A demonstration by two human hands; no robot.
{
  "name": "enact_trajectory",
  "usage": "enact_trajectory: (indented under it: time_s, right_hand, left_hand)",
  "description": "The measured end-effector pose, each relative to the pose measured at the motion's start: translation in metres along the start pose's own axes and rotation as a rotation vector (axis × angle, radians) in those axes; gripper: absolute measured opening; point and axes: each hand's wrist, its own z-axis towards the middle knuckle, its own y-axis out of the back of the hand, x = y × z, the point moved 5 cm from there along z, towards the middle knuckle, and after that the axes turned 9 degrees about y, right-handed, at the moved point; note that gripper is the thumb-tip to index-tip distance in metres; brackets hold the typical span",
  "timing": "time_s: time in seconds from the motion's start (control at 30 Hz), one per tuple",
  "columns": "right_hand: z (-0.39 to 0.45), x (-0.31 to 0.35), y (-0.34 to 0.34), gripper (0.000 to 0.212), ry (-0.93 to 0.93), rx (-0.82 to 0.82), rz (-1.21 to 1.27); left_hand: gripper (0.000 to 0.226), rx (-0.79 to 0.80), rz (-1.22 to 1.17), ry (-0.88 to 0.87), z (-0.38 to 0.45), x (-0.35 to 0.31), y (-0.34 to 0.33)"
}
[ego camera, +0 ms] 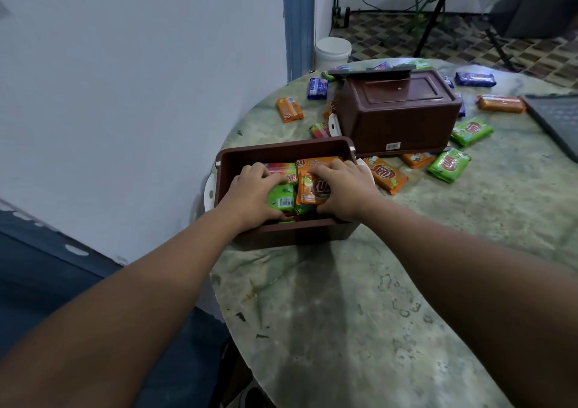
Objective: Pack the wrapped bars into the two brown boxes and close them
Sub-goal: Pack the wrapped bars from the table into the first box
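Note:
An open brown box (281, 148) stands at the table's left edge with several wrapped bars inside. My left hand (250, 193) grips a green bar (281, 198) in it. My right hand (344, 185) holds an orange bar (312, 190) beside the green one, fingers curled over its top. A second brown box (397, 110) sits upside down farther back. Loose bars lie around it: an orange bar (386, 174), green bars (448, 165) (471, 131), blue bars (318, 88) (475, 79).
A flat brown lid (369, 71) lies behind the overturned box. A dark laptop-like edge (556, 120) lies at the right of the round marbled table (375, 298). A white bucket (333, 51) stands on the floor beyond. A wall runs close on the left.

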Motion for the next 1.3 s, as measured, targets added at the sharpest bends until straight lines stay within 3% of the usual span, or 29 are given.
enact_trajectory:
  time_s: [0.3, 0.67, 0.77, 0.87, 0.93, 1.0, 1.13, 1.2, 1.3]
  right_hand:
    - [0.003, 0.001, -0.001, 0.073, -0.008, 0.032, -0.018]
    - [0.005, -0.002, -0.003, 0.062, -0.013, 0.007, -0.026]
    - [-0.001, -0.003, 0.0, 0.059, -0.028, -0.133, 0.094]
    - [-0.011, -0.013, 0.007, 0.052, -0.147, -0.419, 0.251]
    - [-0.015, -0.025, 0.009, 0.055, -0.313, -0.477, 0.332]
    - [-0.011, -0.037, 0.005, 0.065, -0.478, -0.373, 0.438]
    - [-0.001, -0.044, -0.004, 0.06, -0.601, -0.116, 0.596]
    - [0.001, -0.045, -0.005, 0.054, -0.609, -0.128, 0.586]
    - [0.005, -0.045, -0.006, 0.047, -0.619, -0.139, 0.533]
  left_hand:
    - [0.067, -0.014, -0.215, 0.011, -0.007, 0.005, 0.0]
    - [0.052, -0.062, -0.159, -0.033, -0.002, 0.003, -0.006]
    - [0.057, -0.07, -0.125, -0.04, -0.005, 0.002, -0.003]
    - [0.061, -0.308, -0.049, -0.06, -0.016, 0.005, 0.011]
    - [0.058, -0.497, -0.042, 0.03, -0.025, 0.014, 0.025]
    - [0.059, -0.531, -0.009, 0.22, -0.028, 0.028, 0.034]
    - [0.071, -0.238, -0.124, 0.658, -0.021, 0.06, 0.023]
    - [0.062, -0.111, -0.283, 0.744, -0.017, 0.069, 0.01]
    - [0.043, -0.127, -0.291, 0.735, -0.012, 0.074, 0.002]
